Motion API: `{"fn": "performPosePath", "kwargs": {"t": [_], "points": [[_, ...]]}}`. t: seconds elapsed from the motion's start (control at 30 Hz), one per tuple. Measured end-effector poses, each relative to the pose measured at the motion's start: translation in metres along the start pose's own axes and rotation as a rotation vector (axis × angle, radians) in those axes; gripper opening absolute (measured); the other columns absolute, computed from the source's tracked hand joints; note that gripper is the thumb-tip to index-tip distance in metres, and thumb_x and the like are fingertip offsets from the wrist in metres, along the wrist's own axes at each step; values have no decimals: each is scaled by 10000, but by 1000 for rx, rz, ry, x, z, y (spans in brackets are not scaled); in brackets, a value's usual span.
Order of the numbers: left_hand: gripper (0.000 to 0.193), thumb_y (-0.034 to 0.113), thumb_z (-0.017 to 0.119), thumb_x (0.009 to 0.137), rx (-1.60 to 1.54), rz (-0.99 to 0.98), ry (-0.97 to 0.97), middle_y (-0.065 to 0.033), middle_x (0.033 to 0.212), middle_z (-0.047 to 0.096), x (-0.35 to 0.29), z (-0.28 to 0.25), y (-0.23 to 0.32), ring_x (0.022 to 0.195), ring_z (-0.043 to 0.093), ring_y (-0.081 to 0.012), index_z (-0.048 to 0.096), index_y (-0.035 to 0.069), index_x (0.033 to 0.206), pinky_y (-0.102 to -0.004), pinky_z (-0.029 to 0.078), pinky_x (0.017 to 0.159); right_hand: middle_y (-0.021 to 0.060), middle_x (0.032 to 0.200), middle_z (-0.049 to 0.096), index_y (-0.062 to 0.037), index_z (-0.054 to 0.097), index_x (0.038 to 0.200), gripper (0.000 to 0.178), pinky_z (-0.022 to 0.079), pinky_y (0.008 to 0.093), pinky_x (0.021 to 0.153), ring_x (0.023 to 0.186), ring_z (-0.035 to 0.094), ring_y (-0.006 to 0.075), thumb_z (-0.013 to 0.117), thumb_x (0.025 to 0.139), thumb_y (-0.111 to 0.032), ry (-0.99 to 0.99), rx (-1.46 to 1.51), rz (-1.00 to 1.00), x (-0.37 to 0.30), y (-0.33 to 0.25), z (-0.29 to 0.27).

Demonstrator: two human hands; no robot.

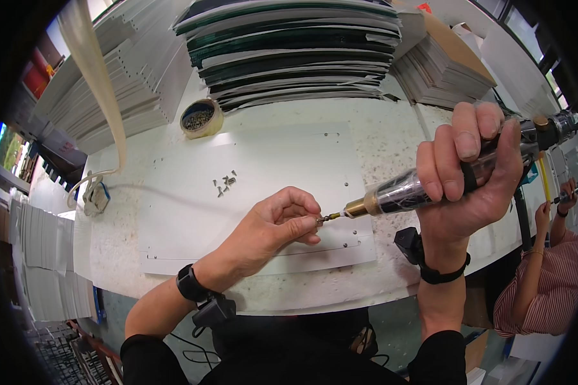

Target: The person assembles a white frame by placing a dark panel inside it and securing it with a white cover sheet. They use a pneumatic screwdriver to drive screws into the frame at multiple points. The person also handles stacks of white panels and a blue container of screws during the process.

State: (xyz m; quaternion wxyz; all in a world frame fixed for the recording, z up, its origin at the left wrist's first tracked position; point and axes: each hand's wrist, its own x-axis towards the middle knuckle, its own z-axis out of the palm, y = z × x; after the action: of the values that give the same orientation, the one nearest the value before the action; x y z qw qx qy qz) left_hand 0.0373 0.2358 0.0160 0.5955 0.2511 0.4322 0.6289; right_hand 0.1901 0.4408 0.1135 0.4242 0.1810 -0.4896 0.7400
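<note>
My right hand (475, 186) is wrapped around a power screwdriver (395, 192), held at a slant with its brass-coloured nose pointing left. At the end of its bit, my left hand (270, 221) pinches a small screw (320, 220) between thumb and fingers, partly hidden by the fingertips. Both hands are over a flat white panel (186, 221) lying on the worktable. Several loose screws (225, 183) lie scattered on the panel, left of my left hand. Other small screws (347, 185) sit along the panel's right side.
A round tub (210, 128) of small screws stands behind the panel. Beyond it rises a tall stack of dark and white sheets (289, 58). White panels are piled at left (135, 96) and boards at right (443, 64). A co-worker in a striped shirt (552, 282) is at far right.
</note>
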Motion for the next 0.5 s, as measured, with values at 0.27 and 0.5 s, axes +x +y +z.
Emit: {"fn": "performPosePath", "kwargs": {"t": [0.27,0.5], "points": [[160,108,629,1045,149,66,27,-44,1058,641,3,8,7,970,638,-109,573,45,1181,-279,566,898,103,883,599,-70,501,1075,344,445,292,418,424,414,96,330,1136,-362,-64,9,-9,5,1,1],[180,46,624,1013,726,358,164,-88,1067,692,62,8,30,978,682,-142,581,11,1184,-283,549,894,64,859,582,-63,535,1003,304,419,262,464,485,453,77,504,1086,-353,-4,-425,29,51,25,9]]}}
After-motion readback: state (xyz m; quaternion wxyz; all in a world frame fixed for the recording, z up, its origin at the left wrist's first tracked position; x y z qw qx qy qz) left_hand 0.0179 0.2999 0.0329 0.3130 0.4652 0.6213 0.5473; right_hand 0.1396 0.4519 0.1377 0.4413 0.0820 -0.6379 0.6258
